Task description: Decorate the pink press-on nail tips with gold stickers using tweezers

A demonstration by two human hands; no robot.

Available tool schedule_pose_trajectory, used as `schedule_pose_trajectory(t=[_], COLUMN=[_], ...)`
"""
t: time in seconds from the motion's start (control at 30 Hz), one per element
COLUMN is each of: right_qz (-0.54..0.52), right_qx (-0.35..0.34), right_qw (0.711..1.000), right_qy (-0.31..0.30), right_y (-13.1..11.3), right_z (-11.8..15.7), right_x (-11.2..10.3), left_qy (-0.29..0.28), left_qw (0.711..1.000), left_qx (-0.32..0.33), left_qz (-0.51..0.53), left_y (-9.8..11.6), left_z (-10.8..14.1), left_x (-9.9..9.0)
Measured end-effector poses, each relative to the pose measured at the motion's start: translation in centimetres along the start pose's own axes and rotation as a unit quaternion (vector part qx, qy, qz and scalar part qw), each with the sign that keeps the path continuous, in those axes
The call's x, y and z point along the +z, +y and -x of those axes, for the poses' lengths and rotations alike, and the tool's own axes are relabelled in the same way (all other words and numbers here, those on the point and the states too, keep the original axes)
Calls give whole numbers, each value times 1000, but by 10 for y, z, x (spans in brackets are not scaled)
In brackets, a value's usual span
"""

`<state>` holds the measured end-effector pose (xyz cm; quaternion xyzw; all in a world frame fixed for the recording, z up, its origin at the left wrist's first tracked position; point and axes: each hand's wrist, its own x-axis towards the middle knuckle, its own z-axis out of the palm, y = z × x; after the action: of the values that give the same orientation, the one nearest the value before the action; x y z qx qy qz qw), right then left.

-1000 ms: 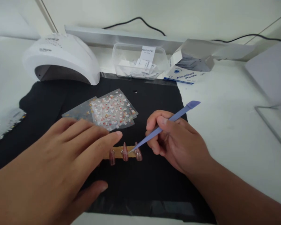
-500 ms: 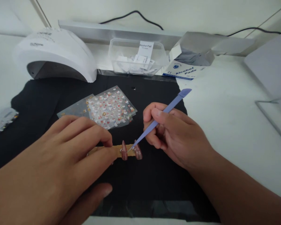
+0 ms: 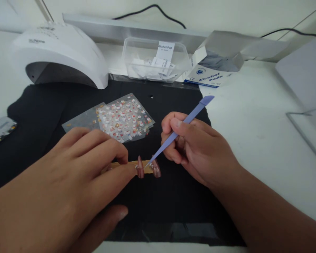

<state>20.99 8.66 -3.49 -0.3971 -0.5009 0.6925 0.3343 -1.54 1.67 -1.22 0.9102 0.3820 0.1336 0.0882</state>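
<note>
My right hand (image 3: pixel 195 147) grips a slim purple nail-art tool (image 3: pixel 185 123) like a pen. Its wedge-shaped end points up and away, and its fine tip comes down by two press-on nails. These are a narrow reddish-brown nail (image 3: pixel 140 168) and a second nail (image 3: pixel 156 167) to its right, both bearing small shiny bits. Both are mounted on a tan strip (image 3: pixel 149 170). My left hand (image 3: pixel 76 175) reaches over the strip's left part, index fingertip against it beside the narrow nail, thumb spread apart below. That hand hides much of the strip.
Clear sticker sheets (image 3: pixel 125 117) lie on the black mat (image 3: pixel 158 203) beyond my hands. Behind stand a white nail lamp (image 3: pixel 60 52), a clear tub (image 3: pixel 137 72) of packets and an open alcohol-pad box (image 3: pixel 209 77). A plastic packet (image 3: pixel 1 130) lies far left.
The whole view has shifted slightly, so background things sit a little higher. Both hands, the purple tool and the nails keep nearly the same positions relative to one another.
</note>
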Motion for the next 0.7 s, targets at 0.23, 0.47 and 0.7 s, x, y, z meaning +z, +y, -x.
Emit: schedule_pose_trajectory(t=[0.23,0.47,0.7], right_qz=[-2,1,5], right_qx=[-1,-2,-4], right_qw=[1000,1000,1000], right_qy=[4,8,14], right_y=[0,0,1], right_z=[1,-2,0], right_x=[0,0,0], left_qy=[8,8,8], left_qw=[1000,1000,1000], left_qx=[-4,-6,1], left_qz=[-8,-1,8], left_y=[0,0,1], left_z=[1,2,1], left_x=[1,2,3])
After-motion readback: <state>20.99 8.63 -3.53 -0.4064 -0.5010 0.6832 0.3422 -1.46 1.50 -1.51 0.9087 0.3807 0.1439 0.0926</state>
